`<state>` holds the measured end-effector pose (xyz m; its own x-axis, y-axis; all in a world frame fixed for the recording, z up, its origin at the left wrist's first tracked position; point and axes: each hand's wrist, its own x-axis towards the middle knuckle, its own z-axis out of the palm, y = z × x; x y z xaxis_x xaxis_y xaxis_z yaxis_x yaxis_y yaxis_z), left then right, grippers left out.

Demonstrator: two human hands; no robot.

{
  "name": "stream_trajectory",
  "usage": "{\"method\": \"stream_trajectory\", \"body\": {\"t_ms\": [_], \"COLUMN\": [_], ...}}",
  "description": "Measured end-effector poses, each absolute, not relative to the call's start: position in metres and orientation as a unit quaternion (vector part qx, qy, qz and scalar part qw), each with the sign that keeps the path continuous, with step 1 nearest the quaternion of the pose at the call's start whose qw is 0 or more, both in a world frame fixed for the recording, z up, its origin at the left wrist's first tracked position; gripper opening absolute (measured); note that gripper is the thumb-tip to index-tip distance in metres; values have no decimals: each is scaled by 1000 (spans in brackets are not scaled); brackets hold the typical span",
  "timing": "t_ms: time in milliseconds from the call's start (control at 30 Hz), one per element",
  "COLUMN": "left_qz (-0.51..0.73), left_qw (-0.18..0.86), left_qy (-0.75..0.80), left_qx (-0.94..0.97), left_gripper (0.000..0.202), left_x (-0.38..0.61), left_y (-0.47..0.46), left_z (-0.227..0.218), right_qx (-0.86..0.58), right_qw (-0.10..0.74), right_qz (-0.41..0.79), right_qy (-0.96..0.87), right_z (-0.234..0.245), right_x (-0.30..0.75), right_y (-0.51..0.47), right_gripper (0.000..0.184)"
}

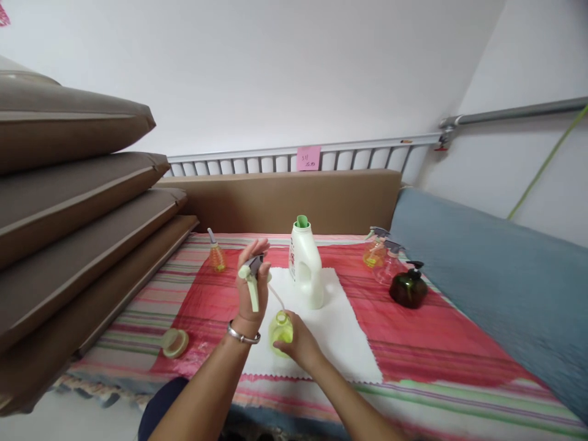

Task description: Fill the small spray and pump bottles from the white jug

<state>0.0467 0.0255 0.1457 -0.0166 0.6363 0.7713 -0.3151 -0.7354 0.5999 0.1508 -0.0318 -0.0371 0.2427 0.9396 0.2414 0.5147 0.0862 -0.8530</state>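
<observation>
My left hand (250,306) is raised above the cloth, closed around a trigger spray head (250,283) in pale green and dark grey. A thin dip tube (276,296) slants down from the spray head, its lower end close to the neck of a yellow-green clear bottle (278,331). Whether the tube end is inside the neck I cannot tell. My right hand (301,343) wraps around that bottle from the right, and some liquid shows in it. Just behind stands a white jug (307,269) with a handle and a green piece (302,222) in its open mouth. Both stand over a white cloth (349,343).
An amber squeeze bottle (217,252) stands at the back left, a round cap (174,343) nearer. At right are a yellow spray bottle (371,254), a pink spray bottle (388,269) and a dark pump bottle (408,288). Stacked cushions (82,202) border the left side.
</observation>
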Motion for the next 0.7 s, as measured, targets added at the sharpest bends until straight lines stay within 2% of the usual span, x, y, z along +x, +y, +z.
{"method": "stream_trajectory", "body": {"t_ms": [167, 400, 567, 700], "left_qz": [669, 585, 514, 480], "left_qw": [355, 360, 461, 552], "left_qy": [128, 209, 246, 241], "left_qx": [640, 696, 680, 637], "left_gripper": [41, 37, 36, 41], "left_x": [59, 52, 53, 54], "left_y": [31, 29, 26, 25], "left_z": [118, 71, 23, 3], "right_qx": [-640, -651, -658, -661], "right_qw": [464, 454, 445, 444], "right_qz": [227, 236, 236, 236], "right_qy": [-569, -561, -560, -557], "right_z": [-36, -36, -37, -37], "right_x": [151, 150, 147, 146], "right_y": [-33, -32, -32, -32], "right_gripper": [66, 71, 72, 72]}}
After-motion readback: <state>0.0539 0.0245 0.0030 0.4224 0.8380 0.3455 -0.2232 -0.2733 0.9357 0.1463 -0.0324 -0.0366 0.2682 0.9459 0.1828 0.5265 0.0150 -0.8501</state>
